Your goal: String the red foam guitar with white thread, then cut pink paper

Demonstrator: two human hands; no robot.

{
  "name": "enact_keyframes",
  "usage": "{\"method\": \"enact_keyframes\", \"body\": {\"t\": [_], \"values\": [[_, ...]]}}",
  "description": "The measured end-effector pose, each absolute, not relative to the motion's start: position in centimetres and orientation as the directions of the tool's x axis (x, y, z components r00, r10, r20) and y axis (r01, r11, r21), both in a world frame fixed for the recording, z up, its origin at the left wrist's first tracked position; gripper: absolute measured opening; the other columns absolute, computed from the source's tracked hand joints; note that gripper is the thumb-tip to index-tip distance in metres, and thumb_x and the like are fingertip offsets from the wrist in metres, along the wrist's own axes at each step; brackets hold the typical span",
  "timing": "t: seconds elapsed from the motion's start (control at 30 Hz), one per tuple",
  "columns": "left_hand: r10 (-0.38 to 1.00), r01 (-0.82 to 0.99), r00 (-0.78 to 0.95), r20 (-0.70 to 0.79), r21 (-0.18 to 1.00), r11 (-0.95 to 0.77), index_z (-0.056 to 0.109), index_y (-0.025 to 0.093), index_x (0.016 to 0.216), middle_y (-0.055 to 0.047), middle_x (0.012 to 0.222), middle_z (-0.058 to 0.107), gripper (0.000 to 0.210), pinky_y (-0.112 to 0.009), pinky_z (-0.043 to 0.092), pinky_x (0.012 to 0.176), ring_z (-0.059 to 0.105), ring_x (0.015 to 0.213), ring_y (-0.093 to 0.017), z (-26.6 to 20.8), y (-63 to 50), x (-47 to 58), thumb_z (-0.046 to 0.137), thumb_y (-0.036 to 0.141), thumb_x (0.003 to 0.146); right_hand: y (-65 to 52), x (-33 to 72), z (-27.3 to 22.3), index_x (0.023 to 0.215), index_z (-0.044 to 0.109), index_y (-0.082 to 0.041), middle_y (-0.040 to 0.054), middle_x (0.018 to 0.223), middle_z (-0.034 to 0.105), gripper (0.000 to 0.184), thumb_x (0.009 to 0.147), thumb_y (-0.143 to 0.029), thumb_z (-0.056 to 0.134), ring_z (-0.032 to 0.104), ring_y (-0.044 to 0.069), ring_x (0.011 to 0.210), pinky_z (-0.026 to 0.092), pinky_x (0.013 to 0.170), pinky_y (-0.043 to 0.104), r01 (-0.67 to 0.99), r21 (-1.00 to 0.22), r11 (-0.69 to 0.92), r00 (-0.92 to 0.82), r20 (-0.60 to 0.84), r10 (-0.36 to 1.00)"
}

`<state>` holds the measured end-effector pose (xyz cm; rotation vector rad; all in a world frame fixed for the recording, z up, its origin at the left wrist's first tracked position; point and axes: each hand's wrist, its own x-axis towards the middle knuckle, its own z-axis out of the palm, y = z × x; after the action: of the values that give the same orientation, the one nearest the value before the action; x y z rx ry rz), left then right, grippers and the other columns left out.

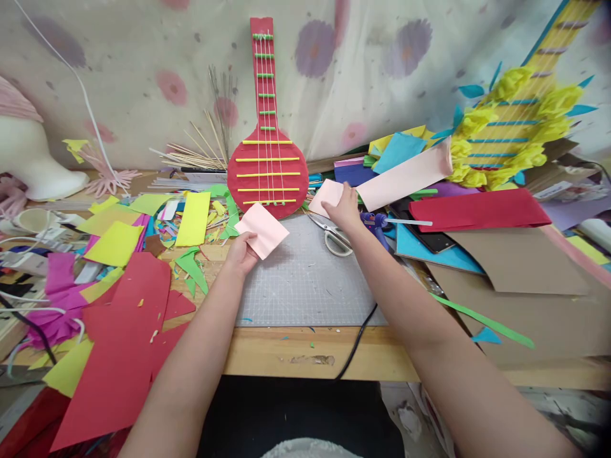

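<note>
My left hand (242, 254) pinches a pale pink paper square (263, 232) above the grey cutting mat (305, 280). Farther back, my right hand (344, 207) has its thumb and fingers on a second pale pink paper piece (325, 196), partly covered by the hand. Scissors (334, 238) lie just below that hand, partly behind the wrist. Behind the mat a red paper lute (268, 168) with yellow and green strips and white strings leans upright against the curtain. The pink square in my left hand overlaps its bottom edge.
A blue glue gun (377, 224) sits right of my right wrist. Beyond it lie a pink paper strip (405, 178), folded red paper (480, 213) and brown cardboard (525, 267). Red sheets (128, 331) and scraps cover the left. A yellow flowered instrument (506, 127) stands back right.
</note>
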<state>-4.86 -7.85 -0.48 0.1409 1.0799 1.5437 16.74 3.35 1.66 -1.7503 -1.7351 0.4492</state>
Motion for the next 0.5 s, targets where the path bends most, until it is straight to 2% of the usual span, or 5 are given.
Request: {"method": "enact_keyframes", "body": {"t": [0.1, 0.17, 0.23, 0.3, 0.5], "values": [[0.852, -0.756, -0.233, -0.469, 0.638, 0.144, 0.06, 0.017, 0.108, -0.002, 0.076, 0.071, 0.036, -0.03, 0.057, 0.074, 0.067, 0.065, -0.015, -0.3, -8.1, -5.4, 0.049, 0.004, 0.076, -0.5, 17.4, 1.5, 0.124, 0.053, -0.013, 0.0173, 0.123, 0.058, 0.046, 0.08, -0.024, 0.056, 0.054, 0.03, 0.113, 0.042, 0.095, 0.041, 0.891, -0.392, 0.227, -0.239, 0.018, 0.971], [0.861, -0.775, -0.218, -0.46, 0.618, 0.134, 0.06, 0.017, 0.112, -0.002, 0.076, 0.071, 0.034, -0.028, 0.057, 0.072, 0.067, 0.064, -0.014, -0.1, -8.2, -5.7, 0.05, 0.007, 0.081, -2.4, 17.9, 0.9, 0.115, 0.058, -0.011, 0.0187, 0.117, 0.06, 0.036, 0.081, -0.02, 0.053, 0.056, 0.03, 0.109, 0.043, 0.091, 0.039, 0.944, -0.205, 0.259, -0.274, -0.047, 0.961], [0.865, -0.793, -0.226, -0.448, 0.601, 0.104, 0.059, 0.017, 0.115, -0.002, 0.076, 0.072, 0.034, -0.026, 0.056, 0.072, 0.068, 0.065, -0.014, 0.2, -8.4, -6.0, 0.05, 0.007, 0.084, -3.5, 18.3, 0.2, 0.112, 0.059, -0.008, 0.0217, 0.115, 0.059, 0.034, 0.082, -0.022, 0.052, 0.054, 0.032, 0.109, 0.042, 0.09, 0.039, 0.962, -0.074, 0.262, -0.264, -0.014, 0.965], [0.859, -0.805, -0.245, -0.449, 0.588, 0.078, 0.058, 0.016, 0.117, -0.002, 0.075, 0.072, 0.034, -0.024, 0.056, 0.07, 0.068, 0.063, -0.013, 0.4, -8.5, -6.2, 0.048, 0.007, 0.086, -3.8, 18.5, -0.4, 0.11, 0.059, -0.005, 0.0233, 0.113, 0.058, 0.034, 0.083, -0.024, 0.05, 0.053, 0.032, 0.108, 0.041, 0.089, 0.039, 0.966, -0.02, 0.259, -0.258, 0.029, 0.966], [0.826, -0.796, -0.218, -0.519, 0.585, 0.157, 0.055, 0.015, 0.121, -0.001, 0.066, 0.069, 0.034, -0.018, 0.052, 0.05, 0.063, 0.05, -0.011, 0.4, -8.6, -7.0, 0.044, 0.011, 0.089, -3.6, 18.4, -1.1, 0.11, 0.056, -0.003, 0.0248, 0.112, 0.057, 0.033, 0.084, -0.021, 0.048, 0.053, 0.033, 0.106, 0.041, 0.085, 0.038, 0.973, -0.001, 0.23, -0.229, 0.072, 0.971]]}}
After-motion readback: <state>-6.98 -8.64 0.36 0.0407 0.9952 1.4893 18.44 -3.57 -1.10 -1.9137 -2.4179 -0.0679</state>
